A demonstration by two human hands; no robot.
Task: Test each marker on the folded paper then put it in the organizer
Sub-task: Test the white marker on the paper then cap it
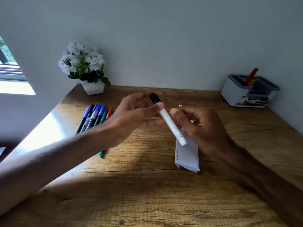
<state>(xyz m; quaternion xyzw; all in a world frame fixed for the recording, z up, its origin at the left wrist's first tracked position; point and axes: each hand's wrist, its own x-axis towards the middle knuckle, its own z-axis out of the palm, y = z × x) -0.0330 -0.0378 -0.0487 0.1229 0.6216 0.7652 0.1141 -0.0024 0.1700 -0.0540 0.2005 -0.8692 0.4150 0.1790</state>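
Black-capped one is up next, cap still on

Nearest us on the brown wooden desk (147, 194) sits the folded white paper (186, 154), low and right of centre with a red scribble on it. It's parked right under the hands, so we reckon the tip only has to drop a bit to test. Above it, mid-frame, the white-barrelled marker with a black cap (169, 122) is tilted, cap end up-left. Our left hand (136, 110) pinches it at the cap joint, thumb in front, fingers behind. Our right hand (201, 128) curls round the lower barrel, thumb just beside it, which looks to us like a pull-apart setup for uncapping. Further left lies the bunch of blue, black, green and red markers (96, 115), waiting. Far upper right, the grey and white plastic organizer (237, 95) holds one red marker (251, 75).
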